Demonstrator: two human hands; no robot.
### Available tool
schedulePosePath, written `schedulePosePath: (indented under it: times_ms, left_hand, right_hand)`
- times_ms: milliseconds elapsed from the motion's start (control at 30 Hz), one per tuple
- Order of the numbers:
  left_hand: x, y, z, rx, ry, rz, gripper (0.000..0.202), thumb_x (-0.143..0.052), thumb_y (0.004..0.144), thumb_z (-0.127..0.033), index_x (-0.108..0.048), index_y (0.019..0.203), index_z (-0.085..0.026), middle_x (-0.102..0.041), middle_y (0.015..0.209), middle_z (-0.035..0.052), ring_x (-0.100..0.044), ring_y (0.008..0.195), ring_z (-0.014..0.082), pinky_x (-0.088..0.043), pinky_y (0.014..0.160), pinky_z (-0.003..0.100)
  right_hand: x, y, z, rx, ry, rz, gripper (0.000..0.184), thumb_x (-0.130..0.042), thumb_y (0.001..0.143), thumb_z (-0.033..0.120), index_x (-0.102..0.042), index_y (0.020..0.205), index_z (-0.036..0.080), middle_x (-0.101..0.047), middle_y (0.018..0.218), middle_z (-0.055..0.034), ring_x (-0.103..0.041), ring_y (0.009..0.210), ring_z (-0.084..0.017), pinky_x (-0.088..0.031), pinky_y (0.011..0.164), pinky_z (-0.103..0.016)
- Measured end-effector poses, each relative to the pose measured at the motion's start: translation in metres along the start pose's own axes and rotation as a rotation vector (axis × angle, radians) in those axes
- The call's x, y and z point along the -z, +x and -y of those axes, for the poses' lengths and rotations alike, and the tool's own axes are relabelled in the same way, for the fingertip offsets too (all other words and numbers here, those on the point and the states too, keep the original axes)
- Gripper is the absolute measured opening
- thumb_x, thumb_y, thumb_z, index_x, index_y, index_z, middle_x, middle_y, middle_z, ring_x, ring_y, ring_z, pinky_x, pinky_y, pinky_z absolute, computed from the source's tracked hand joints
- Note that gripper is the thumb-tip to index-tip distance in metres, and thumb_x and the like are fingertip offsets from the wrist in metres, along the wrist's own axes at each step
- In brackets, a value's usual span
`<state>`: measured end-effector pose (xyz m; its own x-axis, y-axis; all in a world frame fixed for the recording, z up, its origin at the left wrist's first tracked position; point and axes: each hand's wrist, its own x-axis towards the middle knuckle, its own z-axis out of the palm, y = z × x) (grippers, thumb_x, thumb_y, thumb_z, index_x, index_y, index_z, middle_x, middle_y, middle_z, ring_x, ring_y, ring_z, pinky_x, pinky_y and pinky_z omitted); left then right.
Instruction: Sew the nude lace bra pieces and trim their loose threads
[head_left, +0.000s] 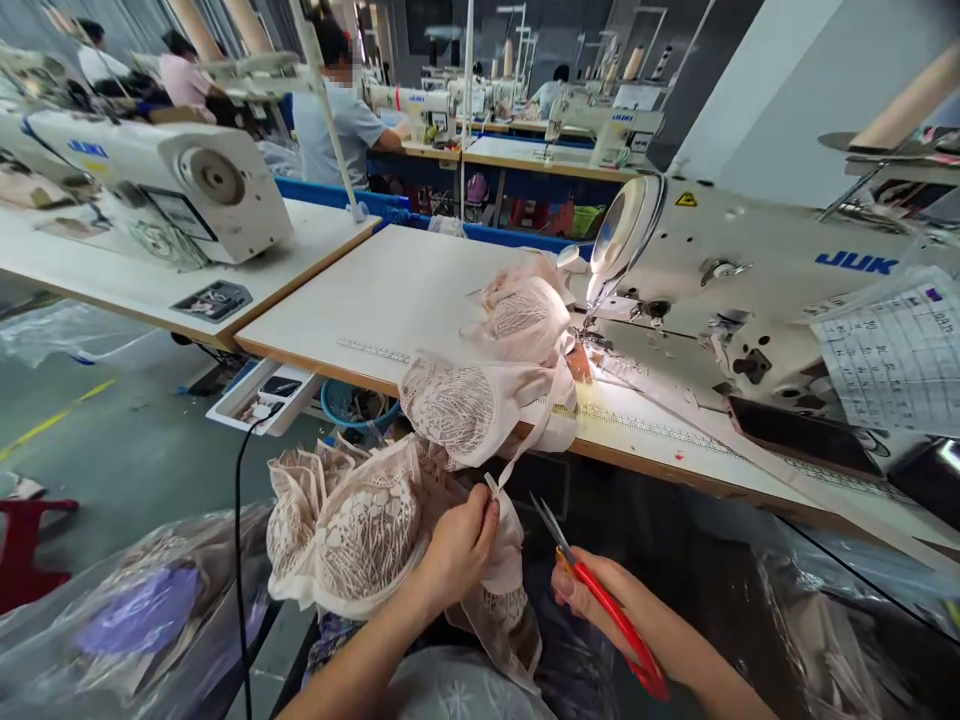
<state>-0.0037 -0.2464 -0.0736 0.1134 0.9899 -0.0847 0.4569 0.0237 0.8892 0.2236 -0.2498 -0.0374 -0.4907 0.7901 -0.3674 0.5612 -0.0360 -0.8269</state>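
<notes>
My left hand (463, 540) is closed in a pinch on the end of a narrow beige strap (534, 436). That strap runs up to the lace bras by the sewing machine's needle. In my right hand (621, 582) are red-handled scissors (611, 612), their blades slightly apart and pointing up toward the strap, not touching it. A beige lace bra (367, 530) hangs in a bunch beside my left hand, over my lap. Another lace bra (454, 405) drapes over the table edge, and a third bra (525, 315) lies near the needle.
A white sewing machine (750, 255) stands on the table (352, 290) at right, its lamp lit. Below the edge are an open drawer (262, 405) and a blue basket (337, 405). Plastic-wrapped fabric (142, 610) lies at left. Co-workers (337, 120) sit beyond.
</notes>
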Motion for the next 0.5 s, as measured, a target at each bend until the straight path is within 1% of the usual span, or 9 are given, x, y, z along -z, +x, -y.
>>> schedulePosePath:
  times_ms: [100, 233, 300, 400, 500]
  left_hand:
    - [-0.003, -0.002, -0.004, -0.035, 0.066, 0.042, 0.021, -0.03, 0.097, -0.033, -0.03, 0.077, -0.024, -0.038, 0.061, -0.0051, -0.037, 0.053, 0.0143, -0.027, 0.056, 0.028]
    - [-0.004, -0.003, -0.006, -0.052, 0.054, 0.07, 0.022, -0.03, 0.097, -0.033, -0.029, 0.077, -0.024, -0.037, 0.061, -0.0055, -0.037, 0.053, 0.0136, -0.027, 0.055, 0.028]
    - [-0.003, -0.004, -0.004, -0.065, 0.022, 0.081, 0.024, -0.031, 0.097, -0.034, -0.03, 0.076, -0.024, -0.037, 0.061, -0.0056, -0.035, 0.053, 0.0133, -0.027, 0.055, 0.028]
    - [-0.001, -0.003, -0.005, -0.08, -0.054, 0.099, 0.027, -0.032, 0.098, -0.038, -0.032, 0.075, -0.023, -0.037, 0.062, -0.0054, -0.033, 0.055, 0.0128, -0.028, 0.055, 0.027]
    - [0.002, -0.002, -0.011, -0.075, -0.169, 0.122, 0.034, -0.033, 0.098, -0.046, -0.034, 0.074, -0.023, -0.037, 0.064, -0.0049, -0.033, 0.058, 0.0124, -0.029, 0.055, 0.026]
  right_hand:
    - [-0.004, 0.01, -0.004, -0.032, -0.098, 0.066, 0.052, -0.046, 0.09, 0.07, -0.047, 0.072, 0.022, -0.05, 0.069, 0.0011, -0.049, 0.065, -0.016, -0.046, 0.061, -0.029]
    - [0.002, 0.027, 0.006, -0.027, -0.223, 0.022, 0.052, -0.047, 0.09, 0.069, -0.037, 0.068, 0.023, -0.043, 0.065, 0.0031, -0.04, 0.064, -0.015, -0.037, 0.059, -0.027]
    - [0.002, 0.033, 0.007, -0.022, -0.213, 0.021, 0.054, -0.048, 0.089, 0.07, -0.036, 0.067, 0.023, -0.04, 0.063, 0.0037, -0.038, 0.062, -0.014, -0.033, 0.056, -0.026]
    - [-0.002, 0.036, 0.001, -0.045, -0.126, 0.027, 0.057, -0.051, 0.085, 0.073, -0.035, 0.064, 0.022, -0.034, 0.059, 0.0046, -0.034, 0.057, -0.012, -0.026, 0.05, -0.025]
    - [-0.003, 0.031, -0.005, -0.082, -0.027, 0.002, 0.06, -0.056, 0.081, 0.074, -0.034, 0.059, 0.022, -0.031, 0.054, 0.0051, -0.031, 0.052, -0.011, -0.024, 0.047, -0.025]
